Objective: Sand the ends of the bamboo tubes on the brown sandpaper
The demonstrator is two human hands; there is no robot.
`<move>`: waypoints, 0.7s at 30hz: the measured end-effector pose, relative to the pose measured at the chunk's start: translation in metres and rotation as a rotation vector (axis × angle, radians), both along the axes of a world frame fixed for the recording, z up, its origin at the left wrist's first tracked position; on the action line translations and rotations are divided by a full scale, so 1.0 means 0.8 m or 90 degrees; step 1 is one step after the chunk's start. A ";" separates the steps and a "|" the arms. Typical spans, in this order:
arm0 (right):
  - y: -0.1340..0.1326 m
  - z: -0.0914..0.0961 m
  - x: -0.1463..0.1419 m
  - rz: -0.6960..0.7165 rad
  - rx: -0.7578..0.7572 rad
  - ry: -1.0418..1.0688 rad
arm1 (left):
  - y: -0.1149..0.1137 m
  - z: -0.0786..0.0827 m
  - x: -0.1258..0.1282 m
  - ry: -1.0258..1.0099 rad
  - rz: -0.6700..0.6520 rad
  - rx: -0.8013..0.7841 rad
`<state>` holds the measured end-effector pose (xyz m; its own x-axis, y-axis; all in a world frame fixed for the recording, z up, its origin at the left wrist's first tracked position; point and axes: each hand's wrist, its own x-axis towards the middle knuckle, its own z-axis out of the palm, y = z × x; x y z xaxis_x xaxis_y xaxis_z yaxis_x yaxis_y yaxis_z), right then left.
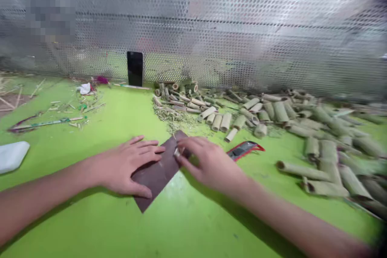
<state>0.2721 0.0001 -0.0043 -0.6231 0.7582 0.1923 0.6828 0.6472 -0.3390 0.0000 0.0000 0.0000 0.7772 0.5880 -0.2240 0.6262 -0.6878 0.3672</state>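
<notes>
My left hand (127, 165) lies flat with its fingers apart, pressing on a dark brown sheet of sandpaper (154, 181) set diagonally on the green table (187, 225). My right hand (208, 162) is blurred, and its fingertips pinch a small pale bamboo piece (177, 152) against the sheet's upper corner. Just beyond that hand lies a red-edged cutting tool (243, 149), not touching it. To the right spreads a large heap of cut bamboo tubes (302, 171).
A black phone (135, 68) stands upright against a perforated metal sheet (242, 20) along the back. Bamboo splinters, green-and-red strips and a white scrap (84, 88) lie at back left. A white cloth (12, 156) lies at the left edge. Dry fibres (172, 119) lie before the tubes.
</notes>
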 end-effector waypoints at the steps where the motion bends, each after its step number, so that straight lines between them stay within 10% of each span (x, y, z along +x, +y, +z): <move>1: -0.003 -0.001 -0.001 0.057 -0.006 0.012 | 0.001 -0.001 0.000 -0.005 0.004 0.001; 4: -0.008 -0.003 -0.003 0.109 -0.004 0.032 | 0.002 -0.005 -0.001 -0.013 0.015 0.002; 7: -0.010 -0.005 -0.005 -0.055 0.035 0.017 | 0.001 -0.007 -0.001 -0.015 0.026 0.000; 12: -0.016 -0.005 -0.010 0.170 0.002 0.057 | -0.001 -0.006 0.001 -0.009 0.026 -0.007; 16: -0.017 -0.004 -0.011 -0.046 0.042 0.027 | -0.001 -0.006 0.001 0.000 0.034 -0.013; 21: -0.021 -0.003 -0.011 0.203 -0.010 0.070 | -0.004 -0.009 0.003 -0.014 0.036 0.000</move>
